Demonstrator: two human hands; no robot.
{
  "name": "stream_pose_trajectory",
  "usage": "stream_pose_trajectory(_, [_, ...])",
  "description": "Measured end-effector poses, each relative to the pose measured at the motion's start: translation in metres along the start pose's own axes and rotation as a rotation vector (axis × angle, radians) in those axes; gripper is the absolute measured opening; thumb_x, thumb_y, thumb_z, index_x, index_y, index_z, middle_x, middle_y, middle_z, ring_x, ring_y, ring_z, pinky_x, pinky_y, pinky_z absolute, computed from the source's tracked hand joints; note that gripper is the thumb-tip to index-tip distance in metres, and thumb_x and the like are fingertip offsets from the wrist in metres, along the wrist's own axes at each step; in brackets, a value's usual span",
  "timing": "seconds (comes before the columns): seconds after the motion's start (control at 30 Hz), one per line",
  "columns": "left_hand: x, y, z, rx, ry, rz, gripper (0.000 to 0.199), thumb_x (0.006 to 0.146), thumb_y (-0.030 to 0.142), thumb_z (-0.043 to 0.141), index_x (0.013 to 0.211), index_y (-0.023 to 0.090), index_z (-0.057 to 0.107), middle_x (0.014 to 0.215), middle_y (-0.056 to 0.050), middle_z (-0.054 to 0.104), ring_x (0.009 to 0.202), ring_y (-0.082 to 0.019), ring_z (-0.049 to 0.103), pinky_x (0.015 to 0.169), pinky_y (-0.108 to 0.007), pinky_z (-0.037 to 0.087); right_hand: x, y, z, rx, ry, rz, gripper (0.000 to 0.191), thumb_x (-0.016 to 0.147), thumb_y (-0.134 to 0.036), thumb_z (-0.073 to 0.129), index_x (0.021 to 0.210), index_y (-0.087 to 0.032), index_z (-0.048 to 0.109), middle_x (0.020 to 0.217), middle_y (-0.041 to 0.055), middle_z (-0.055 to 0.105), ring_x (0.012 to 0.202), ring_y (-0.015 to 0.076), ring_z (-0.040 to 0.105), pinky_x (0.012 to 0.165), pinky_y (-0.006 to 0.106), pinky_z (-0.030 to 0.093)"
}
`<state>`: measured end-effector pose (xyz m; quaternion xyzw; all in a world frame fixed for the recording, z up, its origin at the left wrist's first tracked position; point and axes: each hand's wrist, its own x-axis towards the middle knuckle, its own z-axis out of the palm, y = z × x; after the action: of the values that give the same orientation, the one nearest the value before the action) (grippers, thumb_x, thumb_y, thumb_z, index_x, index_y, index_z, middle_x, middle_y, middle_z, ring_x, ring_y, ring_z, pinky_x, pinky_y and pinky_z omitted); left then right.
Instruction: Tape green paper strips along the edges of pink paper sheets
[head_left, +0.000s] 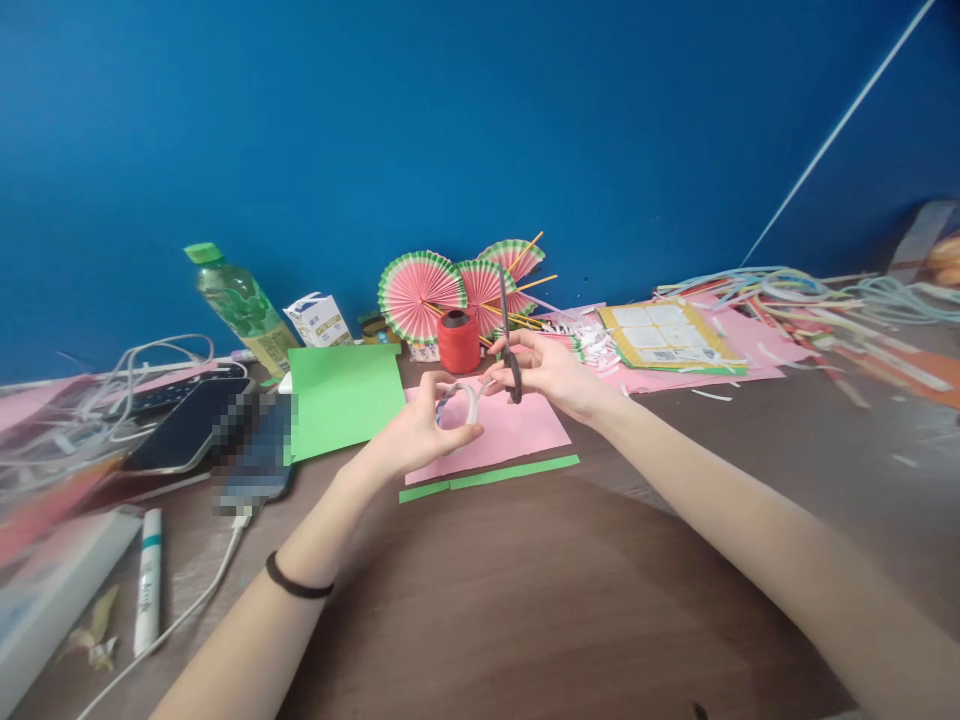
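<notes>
My left hand (412, 430) is closed around a roll of tape (471, 404), gripped between thumb and fingers. My right hand (551, 375) holds dark scissors (513, 372), their blades pointing up and away from me. Its fingertips also pinch the tape's free end beside the roll. Below both hands lies a pink sheet of paper (517, 432). A narrow green paper strip (510, 475) runs along the sheet's near edge. Just behind my hands stands a red spool of thread (459, 345).
Pleated watermelon-patterned paper fans (420, 295) lean on the blue wall. Left are green paper (345, 400), a tilted bottle (244, 305), a carton (319, 320), phones, cables and a marker (148, 580). Right are a yellow-edged package (667, 335) and colored strips (795, 290).
</notes>
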<state>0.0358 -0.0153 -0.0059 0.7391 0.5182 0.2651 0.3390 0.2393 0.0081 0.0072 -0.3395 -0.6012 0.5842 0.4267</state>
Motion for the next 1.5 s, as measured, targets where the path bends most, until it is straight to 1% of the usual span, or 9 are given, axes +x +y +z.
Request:
stream_pose_trajectory(0.1, [0.000, 0.001, -0.002, -0.028, -0.059, 0.069, 0.062, 0.071, 0.045, 0.060, 0.125, 0.025, 0.036, 0.127, -0.010, 0.049, 0.119, -0.026, 0.045, 0.098, -0.044, 0.036, 0.000, -0.001, -0.001, -0.007, -0.006, -0.016, 0.041, 0.062, -0.021, 0.073, 0.094, -0.020, 0.047, 0.081, 0.0031, 0.067, 0.074, 0.0179, 0.066, 0.059, 0.027, 0.048])
stream_pose_trajectory(0.2, [0.001, 0.000, -0.001, 0.043, -0.110, 0.084, 0.050, 0.078, 0.047, 0.052, 0.123, 0.027, 0.043, 0.130, -0.007, 0.048, 0.119, -0.025, 0.045, 0.101, -0.045, 0.032, 0.000, -0.001, 0.000, -0.006, -0.013, -0.030, 0.041, 0.061, -0.021, 0.073, 0.093, -0.020, 0.046, 0.080, 0.0031, 0.067, 0.075, 0.0183, 0.066, 0.059, 0.027, 0.048])
stream_pose_trajectory(0.3, [0.002, -0.002, 0.003, 0.035, -0.095, 0.097, 0.042, 0.080, 0.046, 0.049, 0.116, 0.024, 0.048, 0.131, -0.008, 0.046, 0.121, -0.025, 0.043, 0.103, -0.042, 0.032, 0.000, -0.001, 0.000, -0.002, -0.002, -0.031, 0.040, 0.063, -0.024, 0.072, 0.092, -0.020, 0.046, 0.080, 0.0033, 0.067, 0.077, 0.0187, 0.065, 0.059, 0.028, 0.048])
stream_pose_trajectory(0.47, [0.000, -0.001, 0.007, -0.077, -0.080, 0.194, 0.047, 0.080, 0.036, 0.052, 0.124, 0.025, 0.039, 0.135, -0.006, 0.043, 0.125, -0.020, 0.039, 0.105, -0.036, 0.030, 0.001, -0.001, -0.002, 0.043, 0.042, -0.034, 0.040, 0.063, -0.026, 0.073, 0.093, -0.020, 0.046, 0.077, 0.0019, 0.066, 0.076, 0.0189, 0.066, 0.058, 0.028, 0.048])
stream_pose_trajectory(0.73, [-0.004, 0.001, 0.011, 0.024, -0.007, 0.281, 0.033, 0.078, 0.028, 0.052, 0.108, 0.024, 0.041, 0.118, -0.006, 0.053, 0.116, -0.021, 0.046, 0.100, -0.037, 0.034, 0.003, 0.002, -0.005, 0.037, 0.072, -0.016, 0.041, 0.062, -0.025, 0.074, 0.092, -0.020, 0.047, 0.074, 0.0019, 0.066, 0.074, 0.0201, 0.067, 0.058, 0.029, 0.048])
stream_pose_trajectory(0.87, [-0.005, 0.005, 0.012, 0.093, -0.034, 0.317, 0.027, 0.078, 0.023, 0.048, 0.105, 0.023, 0.047, 0.112, -0.004, 0.056, 0.108, -0.020, 0.051, 0.097, -0.034, 0.037, 0.004, 0.003, -0.005, 0.050, 0.075, -0.008, 0.041, 0.062, -0.025, 0.075, 0.091, -0.020, 0.047, 0.075, 0.0018, 0.066, 0.072, 0.0193, 0.067, 0.058, 0.028, 0.048])
stream_pose_trajectory(1.13, [-0.004, 0.012, 0.005, -0.096, -0.025, 0.177, 0.033, 0.076, 0.023, 0.050, 0.108, 0.025, 0.059, 0.119, -0.002, 0.059, 0.111, -0.023, 0.052, 0.095, -0.036, 0.040, 0.003, -0.004, -0.009, -0.056, 0.067, 0.046, 0.037, 0.067, -0.032, 0.072, 0.093, -0.019, 0.048, 0.088, 0.0068, 0.068, 0.068, 0.0172, 0.067, 0.053, 0.024, 0.047])
stream_pose_trajectory(1.4, [0.001, 0.001, 0.000, -0.266, -0.003, 0.190, 0.041, 0.077, 0.032, 0.057, 0.118, 0.025, 0.055, 0.129, -0.006, 0.054, 0.115, -0.024, 0.051, 0.099, -0.039, 0.038, 0.006, -0.005, -0.028, -0.223, 0.041, 0.036, 0.036, 0.074, -0.040, 0.066, 0.100, -0.019, 0.053, 0.095, 0.0100, 0.068, 0.062, 0.0147, 0.065, 0.045, 0.022, 0.043])
stream_pose_trajectory(1.5, [0.003, -0.001, -0.002, -0.304, 0.041, 0.181, 0.049, 0.076, 0.034, 0.060, 0.124, 0.026, 0.050, 0.130, -0.007, 0.052, 0.114, -0.024, 0.051, 0.097, -0.038, 0.040, 0.004, -0.007, -0.045, -0.315, -0.132, 0.091, 0.034, 0.078, -0.041, 0.061, 0.103, -0.019, 0.055, 0.097, 0.0094, 0.068, 0.065, 0.0134, 0.064, 0.044, 0.020, 0.039])
